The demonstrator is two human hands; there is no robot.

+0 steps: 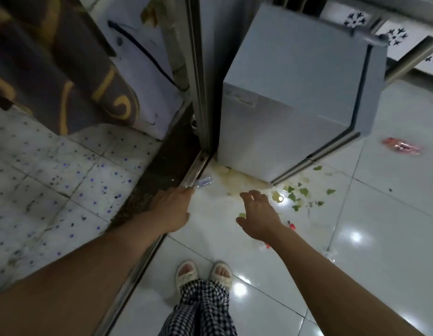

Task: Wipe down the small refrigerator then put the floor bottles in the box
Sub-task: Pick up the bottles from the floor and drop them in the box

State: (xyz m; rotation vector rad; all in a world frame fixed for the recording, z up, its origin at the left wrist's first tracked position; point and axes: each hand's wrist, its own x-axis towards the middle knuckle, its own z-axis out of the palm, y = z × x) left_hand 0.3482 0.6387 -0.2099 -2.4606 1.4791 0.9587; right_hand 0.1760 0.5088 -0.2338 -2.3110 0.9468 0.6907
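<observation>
The left hand [173, 209] reached down by the metal door track [196, 169] and held a clear plastic bottle [203, 184] at one end, its fingers hidden under the hand so the exact hold could not be made out. The bottle lay low over the white floor [380, 238], pointing toward the base of the small refrigerator [295, 93]. The right hand [259, 214] hovered beside it with fingers spread and loose, holding nothing.

Judging by this, the work had reached the bottle stage: one bottle was being lifted, and no cloth was in either hand. Whether the refrigerator had been wiped could not be told; its side looked plain and dull, but a yellowish stain [237, 180] spread on the floor at its foot, with green scraps [297, 195] scattered just to the right. No box was in view, so the bottle probably still had to be carried off. An orange wrapper [402, 146] lay farther right.

Room was tight on the left, where the track and the doorframe [198, 69] stood close against the refrigerator's corner. The glossy tiles to the right and toward the slippers [203, 275] offered open space for turning away.
</observation>
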